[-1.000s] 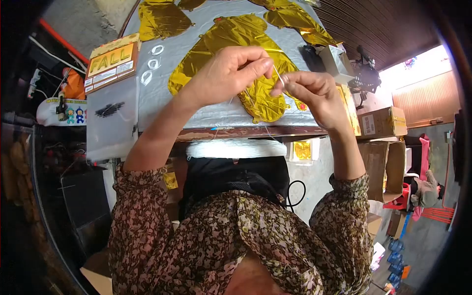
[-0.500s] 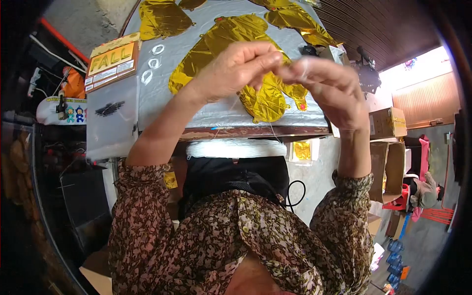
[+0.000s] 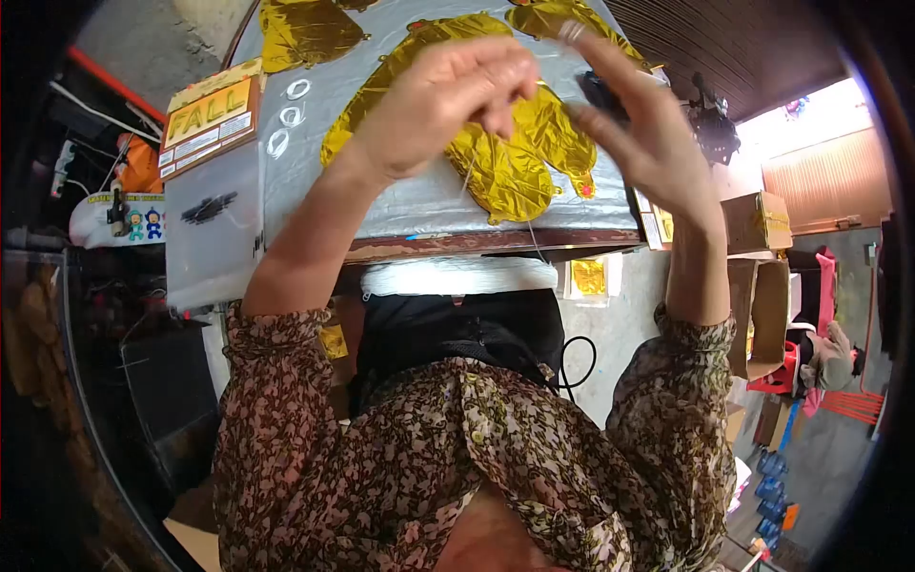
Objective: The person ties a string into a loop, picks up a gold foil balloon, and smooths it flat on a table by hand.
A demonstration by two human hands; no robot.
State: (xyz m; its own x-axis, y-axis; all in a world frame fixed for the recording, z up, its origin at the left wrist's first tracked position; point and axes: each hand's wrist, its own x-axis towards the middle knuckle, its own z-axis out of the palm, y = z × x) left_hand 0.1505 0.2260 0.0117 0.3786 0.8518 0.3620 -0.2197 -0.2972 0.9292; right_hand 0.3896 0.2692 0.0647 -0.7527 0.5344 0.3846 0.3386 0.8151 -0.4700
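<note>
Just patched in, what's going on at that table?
Someone is working with thin white string above the table. Their left hand is pinched, apparently on a strand, and their right hand is spread, with string by its fingertips. Gold foil pieces lie beneath. Three white coils sit near the FALL box, and a white bundle lies below the table's near edge.

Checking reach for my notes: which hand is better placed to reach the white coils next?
Left, probably: the left hand is nearer the white coils, while the right hand is farther across the table. Whether the left hand holds anything is unclear.
</note>
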